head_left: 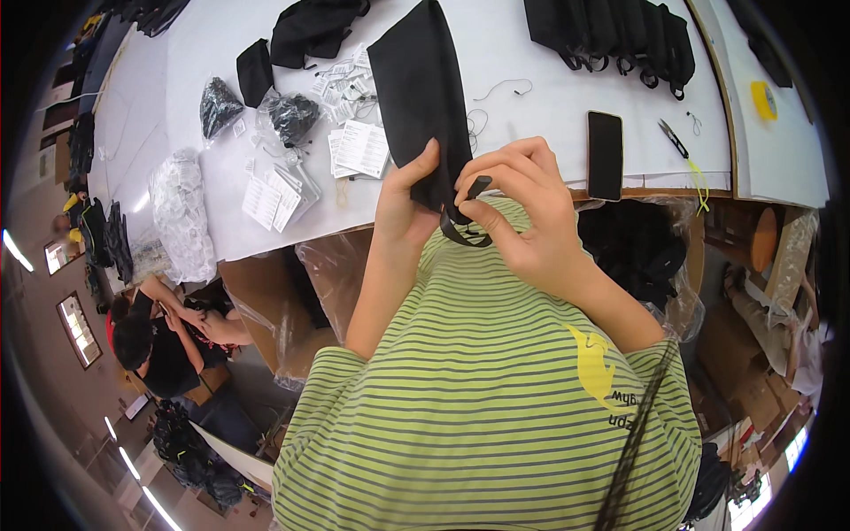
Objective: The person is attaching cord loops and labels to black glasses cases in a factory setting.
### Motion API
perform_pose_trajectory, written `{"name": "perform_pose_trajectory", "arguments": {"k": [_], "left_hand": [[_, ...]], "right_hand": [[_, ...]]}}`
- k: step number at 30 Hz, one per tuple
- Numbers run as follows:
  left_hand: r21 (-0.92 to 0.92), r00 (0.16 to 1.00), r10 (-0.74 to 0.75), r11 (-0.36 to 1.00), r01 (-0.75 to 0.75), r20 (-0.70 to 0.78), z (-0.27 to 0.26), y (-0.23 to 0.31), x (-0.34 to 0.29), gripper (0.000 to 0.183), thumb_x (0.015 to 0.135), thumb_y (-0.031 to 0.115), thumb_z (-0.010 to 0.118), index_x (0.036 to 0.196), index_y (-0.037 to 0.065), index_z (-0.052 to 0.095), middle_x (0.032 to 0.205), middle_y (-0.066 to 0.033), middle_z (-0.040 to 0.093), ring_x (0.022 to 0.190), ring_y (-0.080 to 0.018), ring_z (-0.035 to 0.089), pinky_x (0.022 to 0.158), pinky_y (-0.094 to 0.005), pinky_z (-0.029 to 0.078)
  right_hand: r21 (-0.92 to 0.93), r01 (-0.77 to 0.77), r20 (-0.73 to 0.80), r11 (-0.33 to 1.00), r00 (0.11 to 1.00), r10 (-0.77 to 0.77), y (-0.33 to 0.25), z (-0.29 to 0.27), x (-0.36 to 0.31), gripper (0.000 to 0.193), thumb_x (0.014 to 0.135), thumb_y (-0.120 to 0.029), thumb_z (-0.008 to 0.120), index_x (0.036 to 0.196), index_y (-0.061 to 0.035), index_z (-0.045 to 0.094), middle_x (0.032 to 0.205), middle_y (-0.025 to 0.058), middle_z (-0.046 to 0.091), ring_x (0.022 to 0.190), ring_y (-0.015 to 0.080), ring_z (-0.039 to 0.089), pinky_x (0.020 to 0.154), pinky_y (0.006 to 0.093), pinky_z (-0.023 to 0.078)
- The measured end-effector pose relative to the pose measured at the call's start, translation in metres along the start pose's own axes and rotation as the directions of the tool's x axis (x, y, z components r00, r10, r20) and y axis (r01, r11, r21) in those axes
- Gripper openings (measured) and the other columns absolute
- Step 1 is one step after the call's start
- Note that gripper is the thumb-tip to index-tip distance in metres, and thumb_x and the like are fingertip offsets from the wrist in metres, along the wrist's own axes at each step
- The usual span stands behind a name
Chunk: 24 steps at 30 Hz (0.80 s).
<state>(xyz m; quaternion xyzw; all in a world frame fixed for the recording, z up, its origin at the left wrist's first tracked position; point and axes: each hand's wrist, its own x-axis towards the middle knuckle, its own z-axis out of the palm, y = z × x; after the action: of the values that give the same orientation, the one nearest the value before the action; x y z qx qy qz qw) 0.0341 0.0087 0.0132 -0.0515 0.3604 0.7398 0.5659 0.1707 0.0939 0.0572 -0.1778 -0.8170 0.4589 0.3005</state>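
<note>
A long black fabric pouch (423, 93) lies lengthwise on the white table (549, 97), its near end lifted toward me. My left hand (405, 205) grips that near end, thumb pressed on the cloth. My right hand (522, 212) pinches a black strap with a plastic buckle (467, 212) that hangs from the same end. Both hands meet just above my green striped shirt.
White paper tags (359, 146) and clear bags of black parts (292, 115) lie left of the pouch. A black phone (605, 155) and small snips (673, 137) lie to the right, black pouches (620, 31) behind. Another person (159, 341) sits lower left beside plastic-lined cartons (292, 301).
</note>
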Motion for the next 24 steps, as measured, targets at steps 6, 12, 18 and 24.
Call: {"name": "perform_pose_trajectory", "arguments": {"k": [6, 12, 18, 24], "left_hand": [[0.045, 0.997, 0.048, 0.998, -0.045, -0.059, 0.001, 0.002, 0.004, 0.036, 0.087, 0.015, 0.062, 0.118, 0.000, 0.051, 0.102, -0.0097, 0.062, 0.091, -0.0199, 0.063, 0.074, -0.0314, 0.054], [0.335, 0.963, 0.261, 0.904, -0.265, 0.058, 0.011, -0.015, -0.007, 0.055, 0.097, 0.030, 0.049, 0.138, -0.001, 0.029, 0.128, -0.0094, 0.049, 0.110, -0.0178, 0.053, 0.092, -0.0288, 0.044], [0.536, 0.982, 0.137, 0.824, -0.186, 0.129, -0.008, -0.002, -0.006, 0.059, 0.095, 0.034, 0.051, 0.137, -0.001, 0.030, 0.133, -0.0121, 0.045, 0.121, -0.0223, 0.046, 0.100, -0.0356, 0.038], [0.679, 0.985, 0.095, 0.714, -0.170, 0.147, -0.018, 0.018, 0.006, 0.061, 0.086, 0.021, 0.068, 0.131, -0.001, 0.034, 0.123, -0.0102, 0.049, 0.113, -0.0174, 0.049, 0.095, -0.0309, 0.040]], "right_hand": [[0.061, -0.079, -0.053, 0.995, 0.995, 0.082, 0.009, -0.005, 0.005, 0.024, 0.077, -0.010, 0.067, 0.099, -0.0061, 0.060, 0.103, 0.0062, 0.061, 0.095, 0.0244, 0.052, 0.088, 0.0342, 0.037], [0.417, -0.424, -0.021, 0.804, 0.880, 0.475, 0.038, 0.002, 0.012, 0.037, 0.088, -0.015, 0.060, 0.124, -0.0053, 0.054, 0.104, 0.0096, 0.058, 0.101, 0.0180, 0.055, 0.090, 0.0307, 0.042], [0.733, -0.548, 0.268, 0.403, 0.777, 0.570, 0.062, 0.006, 0.007, 0.038, 0.089, -0.005, 0.054, 0.127, -0.0035, 0.054, 0.101, 0.0045, 0.056, 0.095, 0.0107, 0.054, 0.088, 0.0241, 0.043], [0.736, -0.590, 0.288, 0.332, 0.717, 0.635, 0.057, 0.027, 0.008, 0.038, 0.091, -0.006, 0.049, 0.128, -0.0031, 0.051, 0.107, 0.0045, 0.056, 0.099, 0.0124, 0.054, 0.090, 0.0249, 0.043]]}}
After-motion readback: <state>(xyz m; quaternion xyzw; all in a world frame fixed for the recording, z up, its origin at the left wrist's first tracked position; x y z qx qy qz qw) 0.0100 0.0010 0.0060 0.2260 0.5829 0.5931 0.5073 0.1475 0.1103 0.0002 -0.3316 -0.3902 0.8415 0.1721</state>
